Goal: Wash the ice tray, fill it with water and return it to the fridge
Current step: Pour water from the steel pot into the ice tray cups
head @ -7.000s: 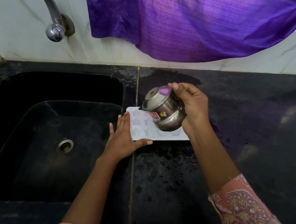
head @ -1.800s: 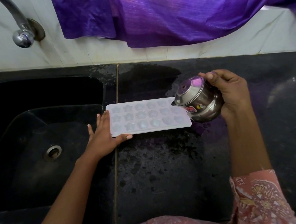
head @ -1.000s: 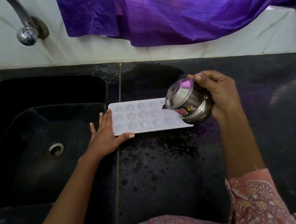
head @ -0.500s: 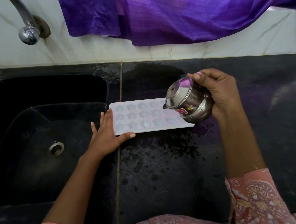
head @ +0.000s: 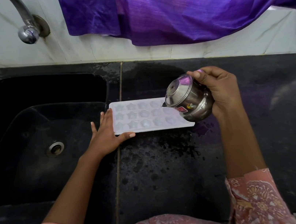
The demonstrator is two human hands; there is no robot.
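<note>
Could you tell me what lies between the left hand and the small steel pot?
The head view shows the white plastic ice tray there, running from the left hand at one end to the steel pot tilted over the other.

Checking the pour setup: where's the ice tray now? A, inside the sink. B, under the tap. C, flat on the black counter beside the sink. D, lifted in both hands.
C: the ice tray lies flat on the counter beside the sink, left hand at its end, right hand holding the steel pot over it.
</note>
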